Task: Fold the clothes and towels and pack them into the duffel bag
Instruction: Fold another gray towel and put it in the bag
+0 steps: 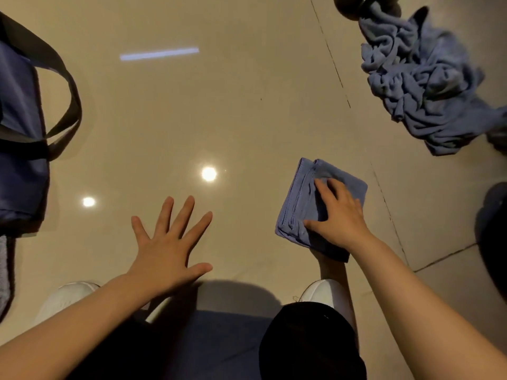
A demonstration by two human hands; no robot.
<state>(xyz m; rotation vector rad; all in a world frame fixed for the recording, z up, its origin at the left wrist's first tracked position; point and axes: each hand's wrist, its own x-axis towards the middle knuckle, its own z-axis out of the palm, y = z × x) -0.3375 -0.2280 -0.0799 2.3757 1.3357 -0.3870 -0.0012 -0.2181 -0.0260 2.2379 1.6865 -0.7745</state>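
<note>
A small blue towel (304, 193), folded into a thick square, lies on the glossy beige floor at the lower right. My right hand (338, 215) lies on top of it, thumb spread along its near edge and fingers slightly bent on the cloth. My left hand (170, 242) hovers over the bare floor to the left of the towel, fingers spread and straight, holding nothing. The dark blue duffel bag (19, 149) with black straps sits at the left edge. A crumpled heap of blue cloth (428, 86) lies at the upper right.
My white shoes (65, 296) and dark trouser knees fill the bottom of the view. A grey cloth edge (3, 272) shows at the far left below the bag. A dark object (493, 229) sits at the right edge. Tile joints cross the floor on the right.
</note>
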